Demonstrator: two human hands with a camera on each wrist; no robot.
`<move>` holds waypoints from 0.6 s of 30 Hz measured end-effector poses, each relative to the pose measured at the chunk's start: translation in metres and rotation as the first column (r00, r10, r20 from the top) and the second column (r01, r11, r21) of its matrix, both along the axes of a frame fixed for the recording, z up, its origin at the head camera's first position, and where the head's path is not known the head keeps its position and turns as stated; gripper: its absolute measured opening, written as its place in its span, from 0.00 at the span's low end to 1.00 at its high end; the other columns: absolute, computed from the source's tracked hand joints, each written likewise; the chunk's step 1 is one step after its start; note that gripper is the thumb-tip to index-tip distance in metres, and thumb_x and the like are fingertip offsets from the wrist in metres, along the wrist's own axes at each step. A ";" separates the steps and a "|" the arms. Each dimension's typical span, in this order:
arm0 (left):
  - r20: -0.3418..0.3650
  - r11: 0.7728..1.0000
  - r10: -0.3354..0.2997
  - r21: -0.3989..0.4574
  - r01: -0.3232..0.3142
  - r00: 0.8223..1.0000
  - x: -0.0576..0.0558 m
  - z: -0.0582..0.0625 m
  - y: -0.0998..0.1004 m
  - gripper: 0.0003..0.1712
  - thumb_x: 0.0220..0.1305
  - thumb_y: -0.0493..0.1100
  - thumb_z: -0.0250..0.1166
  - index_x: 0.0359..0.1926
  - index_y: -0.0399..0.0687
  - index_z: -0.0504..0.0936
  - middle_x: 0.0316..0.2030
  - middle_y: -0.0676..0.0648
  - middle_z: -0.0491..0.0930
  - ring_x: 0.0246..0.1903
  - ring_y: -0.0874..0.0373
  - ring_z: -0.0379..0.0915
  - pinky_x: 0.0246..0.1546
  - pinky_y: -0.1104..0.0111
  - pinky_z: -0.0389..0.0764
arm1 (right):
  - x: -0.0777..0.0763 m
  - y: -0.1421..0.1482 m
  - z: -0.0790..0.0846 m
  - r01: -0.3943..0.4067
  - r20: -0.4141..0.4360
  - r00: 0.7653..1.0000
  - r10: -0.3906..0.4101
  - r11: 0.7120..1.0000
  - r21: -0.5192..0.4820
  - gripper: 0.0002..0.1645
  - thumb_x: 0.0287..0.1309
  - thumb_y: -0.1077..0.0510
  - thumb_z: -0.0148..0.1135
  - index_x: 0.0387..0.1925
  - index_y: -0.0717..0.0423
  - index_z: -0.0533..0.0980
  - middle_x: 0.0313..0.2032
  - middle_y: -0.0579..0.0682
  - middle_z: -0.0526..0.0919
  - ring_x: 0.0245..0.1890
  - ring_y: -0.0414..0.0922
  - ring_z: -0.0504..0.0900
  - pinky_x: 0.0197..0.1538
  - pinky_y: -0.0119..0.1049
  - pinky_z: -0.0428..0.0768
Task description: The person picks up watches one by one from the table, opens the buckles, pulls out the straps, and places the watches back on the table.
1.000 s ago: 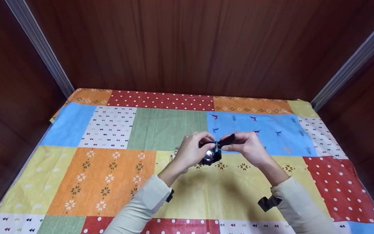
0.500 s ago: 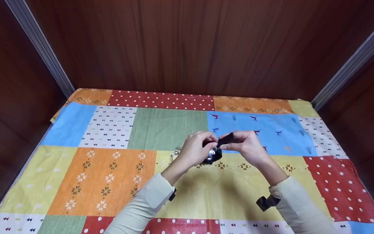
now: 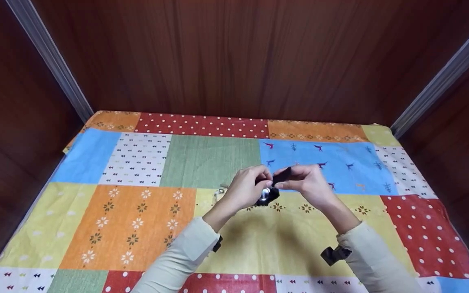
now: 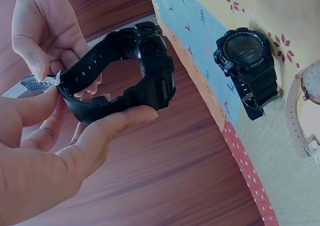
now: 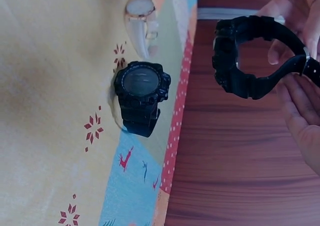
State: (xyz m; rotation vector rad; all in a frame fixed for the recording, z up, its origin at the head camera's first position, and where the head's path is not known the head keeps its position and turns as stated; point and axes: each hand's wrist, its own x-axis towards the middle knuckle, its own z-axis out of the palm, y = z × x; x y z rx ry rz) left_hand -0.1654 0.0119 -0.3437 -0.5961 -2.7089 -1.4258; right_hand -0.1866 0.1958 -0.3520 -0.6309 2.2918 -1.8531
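Observation:
Both hands hold a black digital wristwatch (image 4: 160, 80) in the air, its strap bent into a closed ring. My left hand (image 3: 242, 187) has its thumb along the case and strap, and its fingers grip the band close to the buckle (image 4: 58, 78). Around the strap's tail (image 3: 282, 175), my right hand (image 3: 311, 183) pinches with thumb and fingers. In the right wrist view the ring stands sideways, with the buckle (image 5: 306, 54) between the hands. Beneath them a second black wristwatch (image 5: 141, 81) lies on the cloth, partly hidden in the head view by my left hand.
A light-strapped wristwatch (image 4: 311, 83) with a pale dial lies beside the second black one, mostly behind my left hand in the head view. A patchwork cloth (image 3: 132, 228) covers the table. Dark wood panels (image 3: 234, 61) rise behind and at both sides.
My left hand has shifted slightly right, narrowing the gap between the hands. The strap's tail in my right hand has tilted a little and moved slightly left. The watches on the cloth stay put.

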 end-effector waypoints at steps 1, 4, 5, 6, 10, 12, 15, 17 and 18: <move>0.001 1.000 -0.003 0.004 0.003 1.000 0.000 0.000 0.000 0.03 0.60 0.36 0.60 0.30 0.47 0.75 0.31 0.50 0.79 0.37 0.56 0.73 0.42 0.63 0.70 | 0.000 0.000 0.000 0.000 -0.001 1.000 0.000 1.000 0.004 0.15 0.43 0.66 0.69 0.35 0.72 0.79 0.36 0.61 0.82 0.38 0.46 0.81 0.43 0.38 0.78; 0.010 1.000 -0.010 0.010 0.009 1.000 0.001 0.000 -0.001 0.03 0.60 0.36 0.60 0.30 0.47 0.74 0.30 0.50 0.78 0.35 0.57 0.72 0.40 0.64 0.70 | 0.001 0.000 0.001 0.003 -0.005 1.000 -0.002 1.000 0.019 0.15 0.44 0.65 0.69 0.35 0.71 0.80 0.36 0.61 0.82 0.38 0.45 0.81 0.43 0.37 0.77; 0.010 1.000 -0.013 0.012 0.013 1.000 0.001 0.000 -0.001 0.04 0.60 0.37 0.60 0.30 0.47 0.74 0.30 0.51 0.78 0.35 0.57 0.72 0.40 0.65 0.70 | 0.001 0.000 0.001 0.006 -0.006 1.000 -0.005 1.000 0.023 0.14 0.44 0.65 0.69 0.35 0.71 0.80 0.36 0.60 0.82 0.38 0.45 0.81 0.43 0.37 0.77; 0.015 1.000 -0.014 0.015 0.013 1.000 0.001 0.000 -0.002 0.04 0.61 0.37 0.59 0.30 0.48 0.74 0.30 0.51 0.77 0.34 0.58 0.72 0.40 0.65 0.70 | 0.001 0.000 0.001 0.008 -0.006 1.000 -0.008 1.000 0.025 0.14 0.44 0.65 0.69 0.35 0.71 0.80 0.36 0.60 0.82 0.38 0.45 0.81 0.43 0.37 0.77; 0.042 1.000 -0.018 0.021 0.017 0.999 0.001 -0.001 -0.002 0.04 0.61 0.38 0.59 0.30 0.49 0.73 0.29 0.52 0.76 0.34 0.58 0.70 0.40 0.65 0.70 | 0.001 0.000 0.002 0.018 0.002 1.000 -0.018 0.999 0.029 0.14 0.44 0.65 0.69 0.35 0.71 0.80 0.36 0.60 0.82 0.37 0.46 0.81 0.43 0.37 0.78; 0.059 0.999 -0.021 0.028 0.019 0.998 0.001 -0.001 -0.002 0.03 0.62 0.38 0.59 0.31 0.50 0.73 0.30 0.52 0.76 0.36 0.58 0.71 0.41 0.64 0.69 | 0.001 -0.001 0.003 0.020 0.003 1.000 -0.020 0.999 0.034 0.14 0.44 0.65 0.70 0.34 0.70 0.80 0.36 0.60 0.82 0.37 0.46 0.81 0.43 0.37 0.78; 0.068 0.999 -0.031 0.038 0.028 0.997 0.002 0.000 -0.003 0.01 0.62 0.37 0.58 0.34 0.48 0.75 0.33 0.52 0.78 0.39 0.58 0.72 0.44 0.64 0.70 | 0.002 -0.001 0.004 0.025 0.002 1.000 -0.025 0.999 0.044 0.14 0.44 0.64 0.70 0.34 0.69 0.81 0.36 0.59 0.82 0.38 0.46 0.81 0.43 0.37 0.78; 0.070 0.998 -0.037 0.044 0.034 0.997 0.002 -0.001 -0.004 0.01 0.63 0.38 0.58 0.35 0.47 0.76 0.35 0.51 0.79 0.40 0.58 0.73 0.45 0.64 0.69 | 0.002 -0.001 0.004 0.026 -0.001 1.000 -0.025 0.999 0.046 0.13 0.44 0.64 0.70 0.34 0.69 0.81 0.36 0.59 0.82 0.38 0.46 0.81 0.43 0.37 0.77; 0.072 0.998 -0.040 0.048 0.037 0.997 0.002 -0.001 -0.004 0.01 0.63 0.38 0.58 0.36 0.47 0.76 0.35 0.51 0.79 0.40 0.58 0.73 0.45 0.64 0.69 | 0.002 -0.001 0.004 0.025 -0.001 1.000 -0.025 0.999 0.045 0.13 0.44 0.64 0.70 0.34 0.69 0.81 0.36 0.59 0.82 0.38 0.46 0.81 0.43 0.37 0.77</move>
